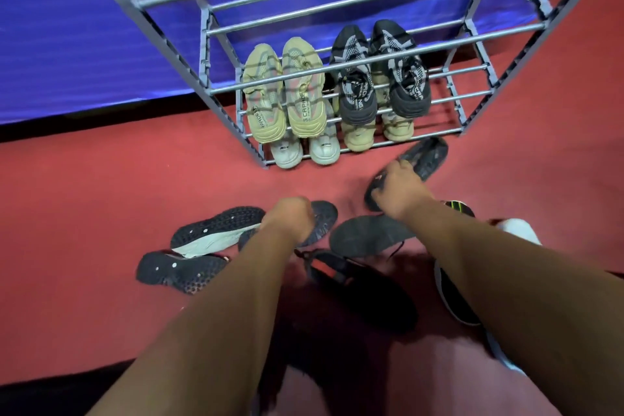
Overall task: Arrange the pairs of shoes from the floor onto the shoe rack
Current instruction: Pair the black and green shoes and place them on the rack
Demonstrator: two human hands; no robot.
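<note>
From where I stand, the grey metal-bar shoe rack on the red floor carries a beige knit pair of sneakers beside a black-and-white pair of sneakers, with pale pairs on the tier below. The right hand is clamped on a dark, sole-up shoe lying just in front of the rack. The left hand is curled over a dark grey shoe among more loose black shoes, though I cannot tell whether it grips.
</note>
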